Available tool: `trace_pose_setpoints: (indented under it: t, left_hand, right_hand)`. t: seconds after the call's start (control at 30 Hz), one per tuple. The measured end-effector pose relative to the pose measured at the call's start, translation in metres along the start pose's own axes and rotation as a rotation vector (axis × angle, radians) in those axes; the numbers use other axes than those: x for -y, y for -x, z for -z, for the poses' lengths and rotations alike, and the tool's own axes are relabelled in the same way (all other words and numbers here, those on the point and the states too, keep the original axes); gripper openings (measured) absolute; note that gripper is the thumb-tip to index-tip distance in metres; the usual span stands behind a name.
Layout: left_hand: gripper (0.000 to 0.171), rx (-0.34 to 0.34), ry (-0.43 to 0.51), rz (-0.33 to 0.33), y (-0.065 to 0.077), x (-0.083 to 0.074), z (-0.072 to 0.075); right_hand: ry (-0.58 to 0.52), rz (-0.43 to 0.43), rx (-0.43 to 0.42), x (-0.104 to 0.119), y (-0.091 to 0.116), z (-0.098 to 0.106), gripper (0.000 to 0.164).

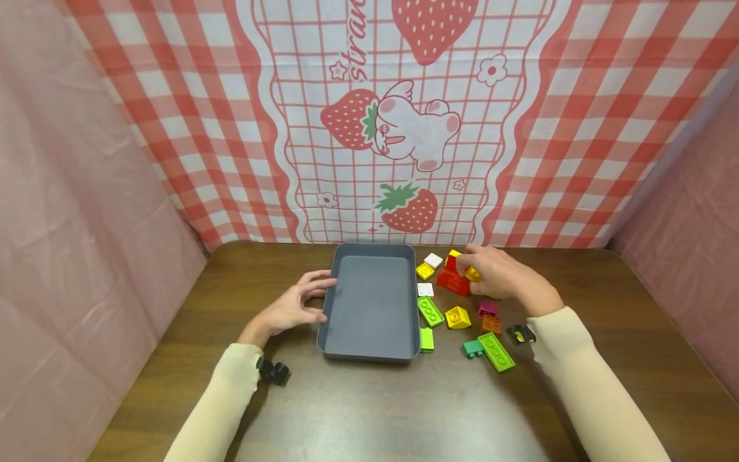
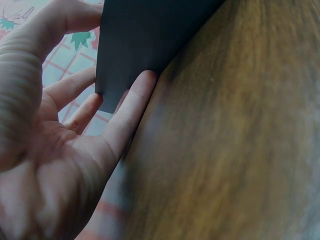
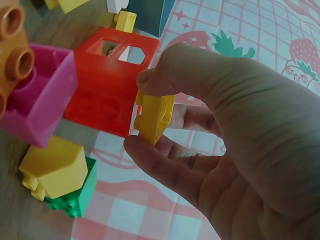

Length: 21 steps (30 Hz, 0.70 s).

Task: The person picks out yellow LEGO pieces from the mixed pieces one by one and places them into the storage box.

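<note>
My left hand is beside the left wall of a dark grey tray, its fingers extended to the rim. Up close in the left wrist view, fingertips meet the outside of the tray's wall, with one finger low along the tabletop. On the far side of the tray, my right hand pinches a small yellow toy brick between thumb and fingers. Right behind that brick, a red toy brick with window openings stands among the other pieces.
Loose toy bricks lie right of the tray: a yellow sloped one, a magenta one, an orange one, a lime plate and a green brick. A white piece sits by the tray's right wall. Checked cloth hangs behind.
</note>
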<state>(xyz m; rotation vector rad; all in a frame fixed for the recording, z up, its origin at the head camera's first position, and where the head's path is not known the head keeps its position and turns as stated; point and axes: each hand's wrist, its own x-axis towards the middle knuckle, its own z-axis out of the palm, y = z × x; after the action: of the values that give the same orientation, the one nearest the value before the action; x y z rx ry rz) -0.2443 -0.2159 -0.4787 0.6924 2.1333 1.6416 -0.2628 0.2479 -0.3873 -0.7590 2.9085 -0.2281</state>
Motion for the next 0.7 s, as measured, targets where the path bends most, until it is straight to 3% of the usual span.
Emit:
trace_pose_setpoints:
  t: [0.7]
  left_hand:
    - [0.08, 0.002, -0.002, 0.005, 0.0, 0.001, 0.0]
  right_hand:
    - [0.009, 0.106, -0.012, 0.028, -0.02, 0.0, 0.025]
